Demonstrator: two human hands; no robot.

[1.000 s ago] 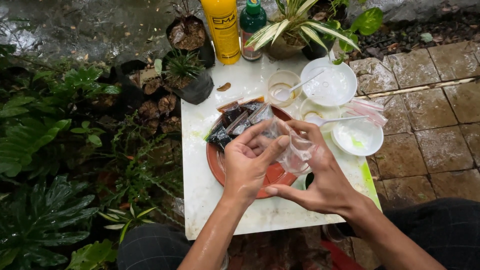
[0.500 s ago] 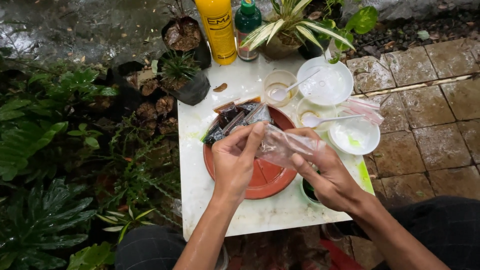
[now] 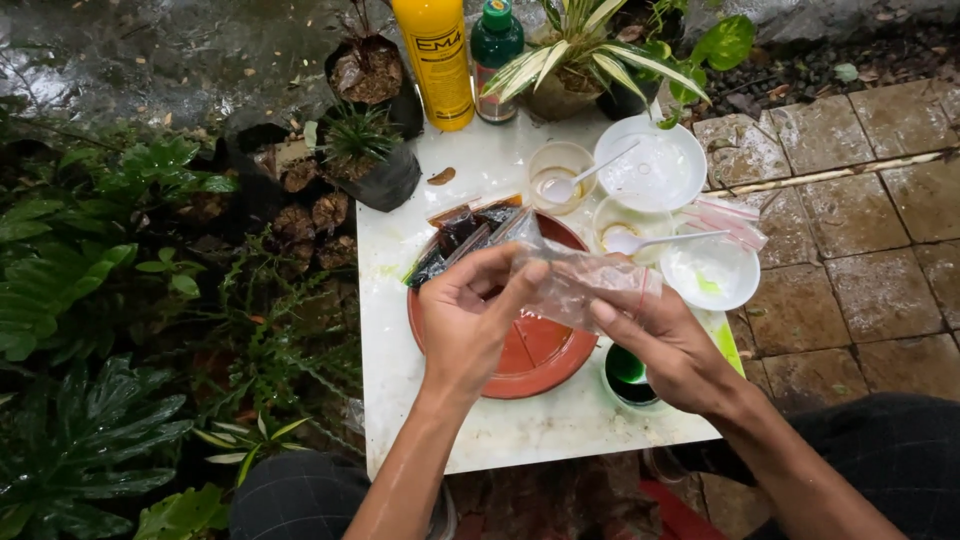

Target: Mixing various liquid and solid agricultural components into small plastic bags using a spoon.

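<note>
We sit at a small white counter [image 3: 470, 430] set among wet potted plants, and the biggest thing on it is a round reddish-brown plate [image 3: 535, 355] near the front edge, with a few dark packets [image 3: 455, 240] lying over its far left rim. Toward the far right corner stand two white bowls, one [image 3: 655, 170] behind and one [image 3: 715, 275] closer to the right edge, each with a spoon, and a clear glass [image 3: 555, 175] sits just left of the rear bowl. A tall yellow bottle [image 3: 435, 60] and a smaller green bottle [image 3: 495, 45] stand at the far edge. A little cup of green liquid [image 3: 628, 372] sits near the front right corner, partly under our right wrist. Above the plate we hold a clear plastic bag [image 3: 580, 285] between both hands: our left hand [image 3: 470, 320] has its grip pinched together on the bag's left end, and our right hand [image 3: 665, 345] is closed on the right side with the fingers under it. We judge the bag very light, limp and crinkly, probably slick in this damp, so it is best held by its mouth or a corner with a firm pinch rather than around the middle.
</note>
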